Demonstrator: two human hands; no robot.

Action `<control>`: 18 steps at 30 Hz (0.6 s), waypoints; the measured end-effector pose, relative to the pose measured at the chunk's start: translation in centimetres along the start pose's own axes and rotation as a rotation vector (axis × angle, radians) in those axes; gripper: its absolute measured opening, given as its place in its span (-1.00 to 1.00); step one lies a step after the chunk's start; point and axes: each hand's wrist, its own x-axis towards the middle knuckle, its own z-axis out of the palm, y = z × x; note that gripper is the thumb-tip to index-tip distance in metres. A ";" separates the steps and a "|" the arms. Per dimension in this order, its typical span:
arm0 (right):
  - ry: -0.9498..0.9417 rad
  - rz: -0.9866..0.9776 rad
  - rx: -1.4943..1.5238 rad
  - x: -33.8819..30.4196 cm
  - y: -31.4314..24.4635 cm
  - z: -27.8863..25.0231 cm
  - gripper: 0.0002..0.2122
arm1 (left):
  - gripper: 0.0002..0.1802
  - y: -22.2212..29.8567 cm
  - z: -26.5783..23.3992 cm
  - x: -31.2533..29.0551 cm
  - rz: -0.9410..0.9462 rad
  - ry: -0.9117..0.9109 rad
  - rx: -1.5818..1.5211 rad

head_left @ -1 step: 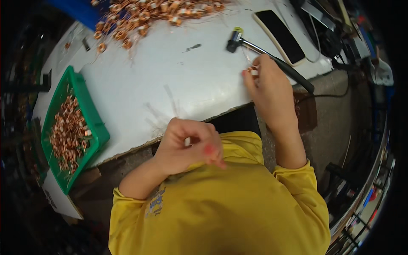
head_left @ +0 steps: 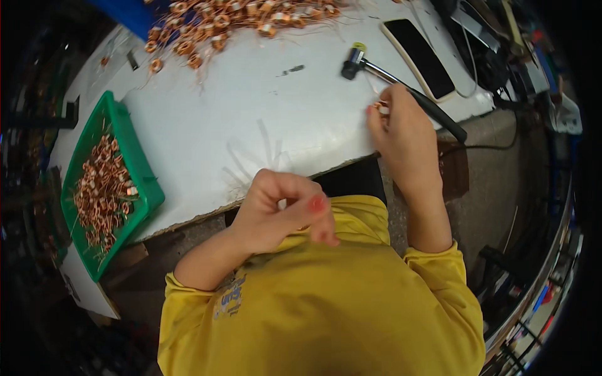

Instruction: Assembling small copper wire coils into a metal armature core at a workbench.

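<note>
White tabletop [head_left: 207, 125] takes up most of the upper half of my feed, front edge running slantwise behind the hands. Yellow shirt [head_left: 326, 294], the worker's own, fills the lower middle. Next down in size: green tray [head_left: 137, 153] at frame left, tilted in view, with a tangle of copper coils [head_left: 103, 188] inside. Loose coil heap [head_left: 251, 15] along the upper edge, left of centre, wire ends sticking out, a few strays at its lower side. Hammer [head_left: 440, 117], upper right, dark handle slanting down to the right and passing behind the right fingers; touching or not, I can't tell. Right hand [head_left: 407, 138], right of centre over the table edge, pinching one coil. Left hand [head_left: 282, 207], centre frame, below the table edge, fingers curled closed around a small pale piece, mostly hidden; I can't make out its kind. Blurred streaks fan above it. Phone [head_left: 421, 61], upper right, lying just beside the hammer, dark screen up. Smallest: the pinched coil [head_left: 383, 110], copper with a white band, at the right fingertips.
</note>
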 end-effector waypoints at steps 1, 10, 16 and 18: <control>-0.019 0.034 0.046 -0.1 0.2 -0.5 -0.87 | -0.87 0.4 -0.1 0.4 0.013 0.010 -0.001; -0.179 0.185 0.789 -1.9 -3.1 -4.3 -0.84 | -0.81 -0.2 -1.1 1.3 0.073 0.143 -0.285; -0.283 0.128 1.014 -2.4 -5.0 -4.5 -0.79 | -0.79 -0.6 -1.2 1.5 0.010 0.294 -0.289; -0.266 0.084 1.006 -2.4 -5.1 -4.6 -0.77 | -0.77 -0.4 -0.9 1.5 -0.019 0.333 -0.294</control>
